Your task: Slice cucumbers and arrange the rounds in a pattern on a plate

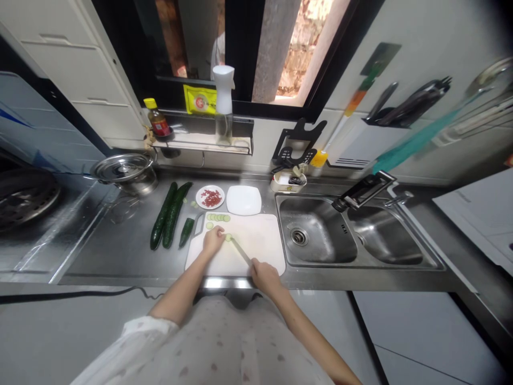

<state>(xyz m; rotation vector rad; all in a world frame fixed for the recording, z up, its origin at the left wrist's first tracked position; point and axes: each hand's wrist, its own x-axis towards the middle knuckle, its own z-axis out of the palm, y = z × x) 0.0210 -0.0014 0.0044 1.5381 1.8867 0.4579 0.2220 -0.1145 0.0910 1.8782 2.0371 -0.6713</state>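
My right hand (264, 275) is wrapped round the handle of a knife (241, 251), its blade slanting up and left over the white cutting board (260, 235). The tip meets a round cucumber slice (228, 237). On the slice's left edge, my left hand (214, 240) has its fingers drawn together, gripping it. A row of cucumber slices (218, 217) lies along the board's top left, with a single slice below it. Left of the board rest a cut cucumber piece (186, 232) and two long whole cucumbers (162, 216).
Behind the board stand a plate of chopped red bits (210, 198) and a square white plate (243, 200). A double sink (316, 256) is on the right. A lidded steel pot (136, 179) and a glass bowl (124, 208) are at left. A spray bottle (223, 107) stands on the shelf.
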